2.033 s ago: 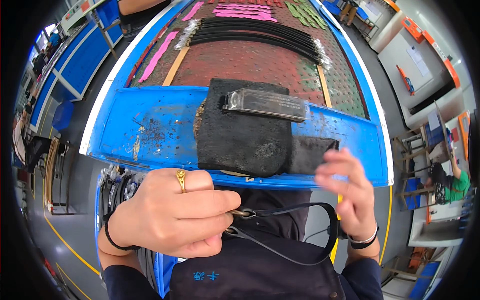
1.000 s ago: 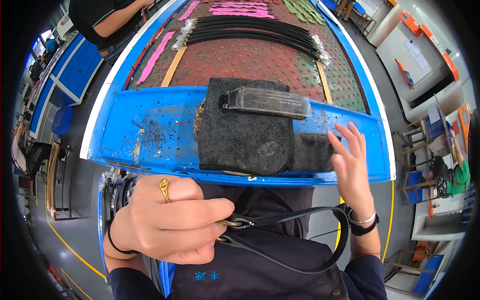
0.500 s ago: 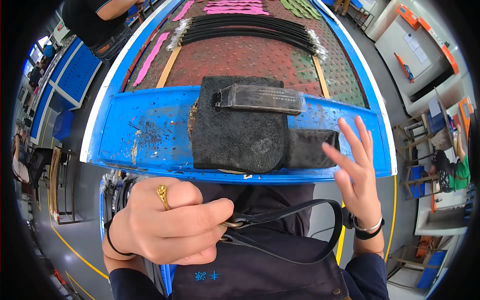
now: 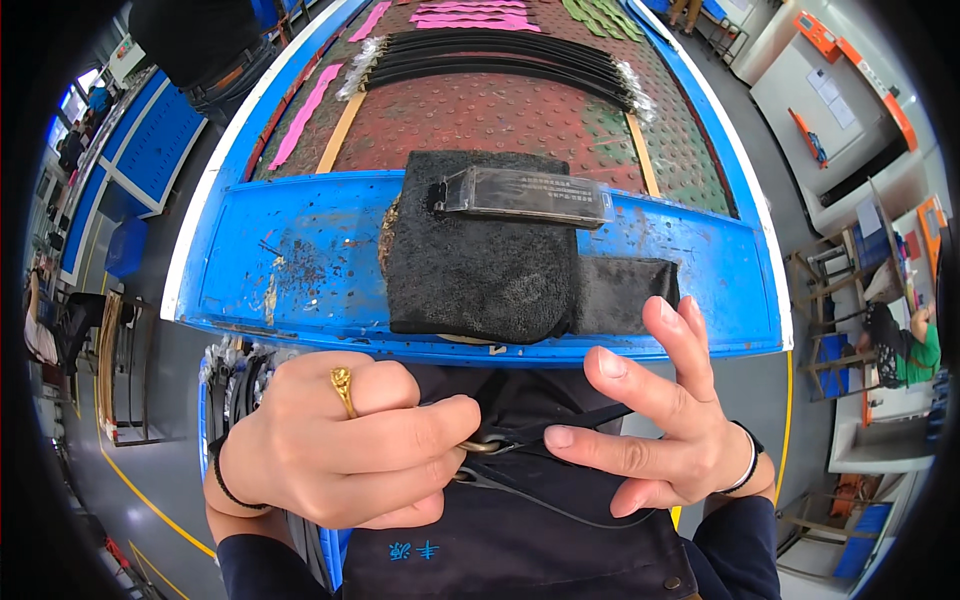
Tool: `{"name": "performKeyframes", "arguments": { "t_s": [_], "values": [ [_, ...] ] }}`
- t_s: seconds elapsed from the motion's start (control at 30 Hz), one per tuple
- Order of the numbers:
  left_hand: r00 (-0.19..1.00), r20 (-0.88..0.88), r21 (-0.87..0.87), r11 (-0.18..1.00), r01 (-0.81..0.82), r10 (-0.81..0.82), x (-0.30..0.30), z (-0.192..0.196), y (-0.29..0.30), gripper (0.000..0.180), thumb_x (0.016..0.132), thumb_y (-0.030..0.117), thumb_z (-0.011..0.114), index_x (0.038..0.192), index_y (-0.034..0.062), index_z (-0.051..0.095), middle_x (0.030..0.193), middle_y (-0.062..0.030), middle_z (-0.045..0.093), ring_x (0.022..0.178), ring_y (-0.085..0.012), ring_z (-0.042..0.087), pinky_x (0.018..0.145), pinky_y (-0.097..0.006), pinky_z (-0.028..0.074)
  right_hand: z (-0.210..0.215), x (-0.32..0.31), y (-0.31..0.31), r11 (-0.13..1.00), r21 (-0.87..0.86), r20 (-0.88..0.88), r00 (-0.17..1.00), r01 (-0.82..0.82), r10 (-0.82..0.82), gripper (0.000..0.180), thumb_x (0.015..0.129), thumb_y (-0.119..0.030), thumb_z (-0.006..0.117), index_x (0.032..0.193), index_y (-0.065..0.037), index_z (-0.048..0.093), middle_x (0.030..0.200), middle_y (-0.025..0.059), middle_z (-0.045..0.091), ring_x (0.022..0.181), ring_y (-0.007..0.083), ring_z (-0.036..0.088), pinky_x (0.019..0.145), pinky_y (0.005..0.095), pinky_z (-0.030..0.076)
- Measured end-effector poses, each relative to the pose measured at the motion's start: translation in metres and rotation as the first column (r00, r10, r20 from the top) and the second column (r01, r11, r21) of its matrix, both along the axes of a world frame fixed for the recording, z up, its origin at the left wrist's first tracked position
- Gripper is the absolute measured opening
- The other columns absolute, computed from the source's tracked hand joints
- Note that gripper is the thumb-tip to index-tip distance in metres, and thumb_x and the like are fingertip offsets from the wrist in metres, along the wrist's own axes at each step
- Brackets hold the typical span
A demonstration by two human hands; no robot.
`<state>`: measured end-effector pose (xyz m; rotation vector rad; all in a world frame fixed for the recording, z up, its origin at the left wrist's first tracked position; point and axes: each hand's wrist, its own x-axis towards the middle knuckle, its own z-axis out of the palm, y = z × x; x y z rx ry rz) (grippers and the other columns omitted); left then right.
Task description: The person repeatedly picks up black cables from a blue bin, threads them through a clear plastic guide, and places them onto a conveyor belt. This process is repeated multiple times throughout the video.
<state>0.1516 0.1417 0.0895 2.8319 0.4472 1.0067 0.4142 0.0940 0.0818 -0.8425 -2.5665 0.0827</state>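
In front of my apron, my left hand (image 4: 350,440) is closed, gripping the end of a thin black strap (image 4: 585,418) at its brass-coloured metal ring (image 4: 487,446). The held end is hidden inside the fist. The strap forms a loop reaching rightward; its far bend lies behind my right hand (image 4: 670,410). That hand has its fingers spread, with one fingertip right beside the upper run of the loop. Whether it touches the strap, I cannot tell. Beyond both hands, a black cloth-covered pad (image 4: 485,265) lies on the blue bench edge.
A clear plastic case (image 4: 530,196) lies on the pad; a smaller black block (image 4: 627,295) adjoins it. Farther back, several black straps (image 4: 500,65) with wrapped ends rest across wooden strips on the studded red surface. Pink strips (image 4: 305,115) lie left. Another person (image 4: 205,45) stands at the far left.
My right hand has come down and left, from above the loop's right side to the loop itself. The left hand keeps its grip, nearly still. The person at the far left has shifted.
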Motion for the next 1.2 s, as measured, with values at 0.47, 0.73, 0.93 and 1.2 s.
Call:
{"name": "performKeyframes", "arguments": {
  "t_s": [0.47,0.73,0.93,1.2],
  "values": [
    [0.978,0.148,-0.180,0.976,-0.119,0.147,-0.034,-0.005,0.004,0.018,0.050,0.008,0.059,0.067,0.0096,0.065,0.080,-0.0036,0.063,0.052,-0.0155,0.050,0.044,-0.024,0.040,-0.075,0.057,0.035,0.735,-0.068,0.211,0.730,0.674,-0.650,0.032,0.086,-0.024,0.052,0.111,-0.007,0.060,0.139,0.0151,0.032,0.132,0.0386,0.019,0.104,0.0554,0.012],
    [0.879,0.270,-0.260,0.909,-0.326,0.392,-0.045,-0.017,-0.004,0.025,0.049,0.006,0.055,0.070,0.0087,0.069,0.081,-0.0070,0.064,0.054,-0.0177,0.053,0.052,-0.027,0.042,-0.068,0.049,0.018,0.740,-0.115,0.198,0.745,0.663,-0.636,0.032,0.083,-0.032,0.054,0.100,-0.007,0.065,0.139,0.0144,0.032,0.131,0.0396,0.019,0.104,0.0567,0.009],
    [0.850,0.321,-0.246,0.903,-0.351,0.418,-0.055,-0.023,-0.007,0.025,0.047,0.006,0.054,0.068,0.0080,0.068,0.079,-0.0075,0.064,0.054,-0.0179,0.052,0.052,-0.026,0.040,-0.069,0.050,0.007,0.757,-0.126,0.229,0.761,0.641,-0.607,0.035,0.085,-0.034,0.052,0.108,-0.011,0.064,0.140,0.0132,0.031,0.132,0.0386,0.018,0.104,0.0566,0.008],
    [0.845,0.348,-0.191,0.913,-0.360,0.406,-0.064,-0.024,-0.008,0.025,0.048,0.007,0.054,0.068,0.0083,0.068,0.079,-0.0072,0.064,0.054,-0.0178,0.051,0.051,-0.026,0.039,-0.070,0.055,-0.001,0.714,-0.173,0.164,0.735,0.678,-0.658,0.031,0.076,-0.017,0.062,0.107,-0.010,0.064,0.140,0.0132,0.033,0.132,0.0389,0.019,0.104,0.0563,0.012]
  ]
}}
